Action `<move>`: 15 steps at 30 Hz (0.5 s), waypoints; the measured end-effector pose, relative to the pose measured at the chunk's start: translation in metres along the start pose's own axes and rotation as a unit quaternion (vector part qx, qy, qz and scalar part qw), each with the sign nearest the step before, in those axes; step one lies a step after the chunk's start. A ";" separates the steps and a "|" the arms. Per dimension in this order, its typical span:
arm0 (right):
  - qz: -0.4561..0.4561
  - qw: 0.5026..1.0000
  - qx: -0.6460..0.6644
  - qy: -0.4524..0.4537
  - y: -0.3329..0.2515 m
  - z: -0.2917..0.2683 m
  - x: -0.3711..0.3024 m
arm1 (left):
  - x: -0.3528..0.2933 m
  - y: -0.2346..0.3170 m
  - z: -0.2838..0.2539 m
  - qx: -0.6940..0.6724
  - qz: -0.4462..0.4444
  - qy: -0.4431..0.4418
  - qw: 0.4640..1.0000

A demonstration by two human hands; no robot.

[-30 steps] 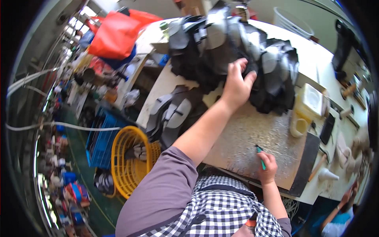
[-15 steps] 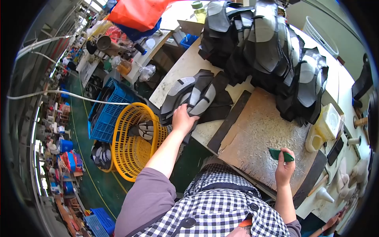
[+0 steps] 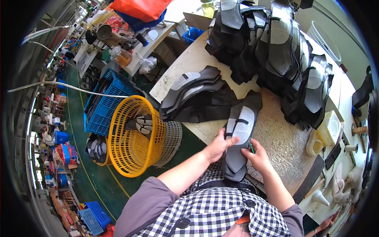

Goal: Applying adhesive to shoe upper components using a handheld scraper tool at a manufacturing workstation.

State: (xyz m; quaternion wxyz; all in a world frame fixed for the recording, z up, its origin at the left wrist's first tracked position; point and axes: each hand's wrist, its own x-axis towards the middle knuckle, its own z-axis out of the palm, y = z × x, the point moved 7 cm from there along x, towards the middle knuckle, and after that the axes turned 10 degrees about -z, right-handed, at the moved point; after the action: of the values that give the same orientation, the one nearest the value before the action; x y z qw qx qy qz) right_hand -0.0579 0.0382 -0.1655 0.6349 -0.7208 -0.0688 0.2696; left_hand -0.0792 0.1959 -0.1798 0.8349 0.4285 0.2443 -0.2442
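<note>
My left hand (image 3: 219,145) pinches long black-and-grey layered sheets (image 3: 246,117), probably light, pliable, best edge-held; my right hand (image 3: 257,155) grips a green tool (image 3: 251,147).

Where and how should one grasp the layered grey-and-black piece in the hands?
Pinch the layered piece by its left edge near the middle, probably with the left hand from the left, thumb on top: it is long and flattish, and the right hand holds a green tool.
</note>
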 end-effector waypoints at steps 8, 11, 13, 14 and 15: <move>-0.090 0.988 -0.128 -0.016 -0.053 -0.029 -0.045 | 0.005 0.056 0.061 0.035 0.161 -0.022 0.986; 0.019 0.976 -0.219 -0.013 -0.010 -0.063 -0.064 | 0.047 0.002 0.039 0.266 0.124 0.204 0.934; 0.002 0.964 -0.266 0.016 0.004 -0.097 -0.083 | 0.055 -0.009 0.047 0.429 0.151 0.263 0.851; -0.056 0.947 -0.289 0.124 -0.010 -0.123 -0.095 | 0.048 -0.008 0.058 0.456 0.168 0.266 0.833; -0.114 0.916 -0.310 0.229 -0.021 -0.148 -0.111 | 0.040 -0.004 0.069 0.481 0.185 0.270 0.813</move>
State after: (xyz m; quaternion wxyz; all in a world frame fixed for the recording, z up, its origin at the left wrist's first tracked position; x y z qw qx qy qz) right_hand -0.0758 -0.1370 -0.1048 0.4039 -0.9109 -0.0834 -0.0118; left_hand -0.0374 0.1287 -0.1717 0.4521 0.8613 0.2273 -0.0460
